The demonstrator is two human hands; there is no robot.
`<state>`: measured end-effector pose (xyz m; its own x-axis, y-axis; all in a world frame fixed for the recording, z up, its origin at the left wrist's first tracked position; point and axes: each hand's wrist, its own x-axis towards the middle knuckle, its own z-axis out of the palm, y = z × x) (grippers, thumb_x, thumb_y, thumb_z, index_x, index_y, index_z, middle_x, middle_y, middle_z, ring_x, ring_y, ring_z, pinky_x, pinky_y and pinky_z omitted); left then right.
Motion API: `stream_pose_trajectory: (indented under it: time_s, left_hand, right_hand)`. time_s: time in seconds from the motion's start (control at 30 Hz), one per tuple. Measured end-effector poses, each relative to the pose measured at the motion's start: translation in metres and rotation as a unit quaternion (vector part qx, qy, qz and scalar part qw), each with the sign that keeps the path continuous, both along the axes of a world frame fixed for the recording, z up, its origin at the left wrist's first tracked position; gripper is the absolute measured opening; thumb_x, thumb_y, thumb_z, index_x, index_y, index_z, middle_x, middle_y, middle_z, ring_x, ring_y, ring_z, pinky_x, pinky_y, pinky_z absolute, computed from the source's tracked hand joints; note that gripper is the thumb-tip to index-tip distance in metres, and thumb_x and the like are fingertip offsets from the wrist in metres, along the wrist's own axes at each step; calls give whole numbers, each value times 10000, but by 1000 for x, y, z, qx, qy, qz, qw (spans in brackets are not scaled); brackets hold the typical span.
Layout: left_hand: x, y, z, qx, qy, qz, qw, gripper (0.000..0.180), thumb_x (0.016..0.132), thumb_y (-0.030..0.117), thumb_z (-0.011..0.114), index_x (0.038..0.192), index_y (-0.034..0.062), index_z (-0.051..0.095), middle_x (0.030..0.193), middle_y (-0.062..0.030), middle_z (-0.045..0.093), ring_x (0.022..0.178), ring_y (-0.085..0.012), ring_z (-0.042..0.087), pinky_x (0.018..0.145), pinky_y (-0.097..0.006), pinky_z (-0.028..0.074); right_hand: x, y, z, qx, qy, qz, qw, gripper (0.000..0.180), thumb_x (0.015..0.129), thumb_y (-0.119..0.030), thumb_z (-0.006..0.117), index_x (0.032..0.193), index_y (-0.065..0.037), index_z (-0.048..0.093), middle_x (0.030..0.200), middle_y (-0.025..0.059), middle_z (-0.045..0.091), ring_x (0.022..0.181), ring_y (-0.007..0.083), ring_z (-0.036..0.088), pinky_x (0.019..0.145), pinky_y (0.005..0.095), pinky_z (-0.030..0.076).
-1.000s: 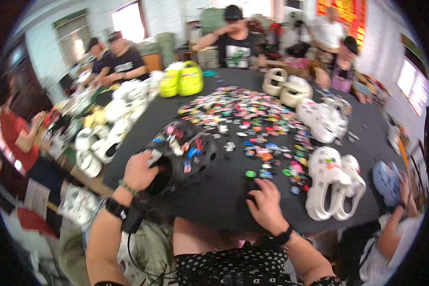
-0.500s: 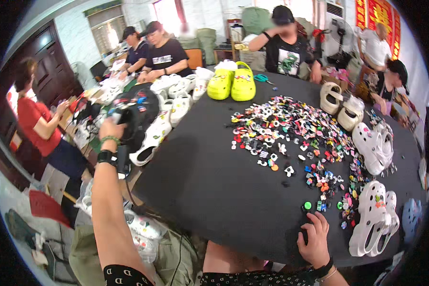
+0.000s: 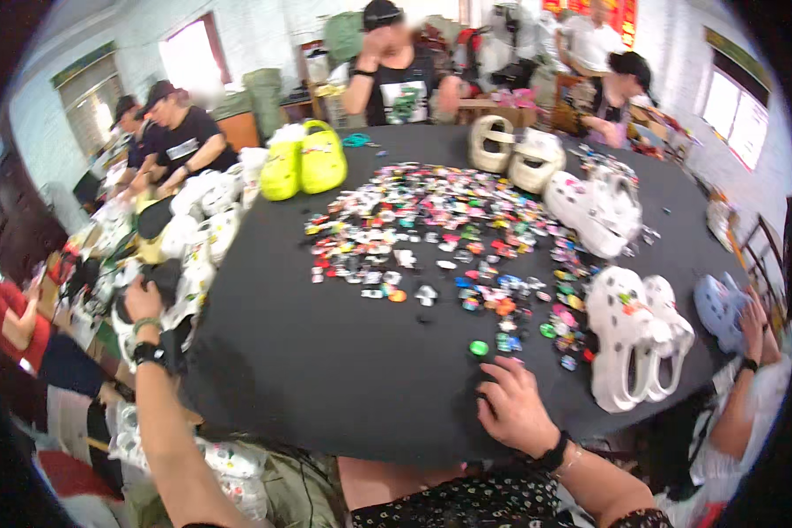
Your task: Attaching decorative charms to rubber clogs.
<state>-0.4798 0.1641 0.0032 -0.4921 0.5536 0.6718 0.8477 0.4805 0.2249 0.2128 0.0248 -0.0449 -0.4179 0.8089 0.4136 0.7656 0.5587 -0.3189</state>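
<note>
Black clogs (image 3: 165, 276) at the left hand (image 3: 143, 304) on my feed, can't tell if it's gripping, right hand (image 3: 517, 405) loosely spread on black tabletop (image 3: 326, 370), green charm (image 3: 478, 348) near.

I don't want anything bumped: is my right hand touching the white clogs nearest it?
Apart. The head view shows a strip of black tabletop between the right hand and those white clogs.
</note>
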Motion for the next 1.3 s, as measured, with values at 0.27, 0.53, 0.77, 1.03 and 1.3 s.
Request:
stream_pose_trajectory:
  time_s: [0.27, 0.53, 0.77, 1.03, 1.3]
  left_hand:
    - [339, -9, 90, 20, 17, -460, 888, 148, 851, 74, 618, 981, 10, 651, 965, -147, 668, 918, -310, 640, 834, -391, 487]
    - [679, -133, 66, -309, -374, -742, 463, 340, 867, 187, 698, 1151, 13, 633, 1033, -160, 684, 887, -224, 691, 791, -309, 537]
    - [806, -118, -2, -239, -266, -721, 593, 575, 873, 331, 675, 1234, -85, 507, 1123, -324, 603, 1047, -454, 596, 909, -451, 476]
    - [864, -88, 7, -430, -187, -600, 648, 898, 801, 724, 536, 1114, -114, 618, 1071, -317, 644, 1065, -394, 625, 973, -428, 438]
    - [837, -94, -4, -270, -298, -594, 697, 491, 804, 382, 721, 937, -89, 686, 959, -260, 680, 962, -382, 643, 893, -418, 473]
  right_hand:
    - [1, -2, -6, 35, -1, -8, 999, 233, 810, -143, 644, 1010, -37, 589, 1243, 151, 548, 1228, 348, 469, 969, 485, 421]
    - [2, 6, -73, 24, 25, -8, 999, 325, 882, -245, 512, 1124, -33, 558, 1280, 183, 512, 1288, 363, 414, 1070, 513, 352]
    - [-8, 2, -59, 51, 20, -30, 998, 324, 804, -258, 560, 1033, -36, 614, 1277, 144, 555, 1282, 331, 436, 964, 465, 417]
    - [-28, 16, -122, 86, 84, -7, 993, 369, 859, -249, 519, 1148, -29, 581, 1360, 190, 498, 1308, 346, 407, 1071, 532, 323]
    - [-16, 4, -98, 109, 80, 14, 991, 433, 892, -262, 475, 1259, -32, 483, 1363, 193, 473, 1291, 352, 429, 1093, 534, 317]
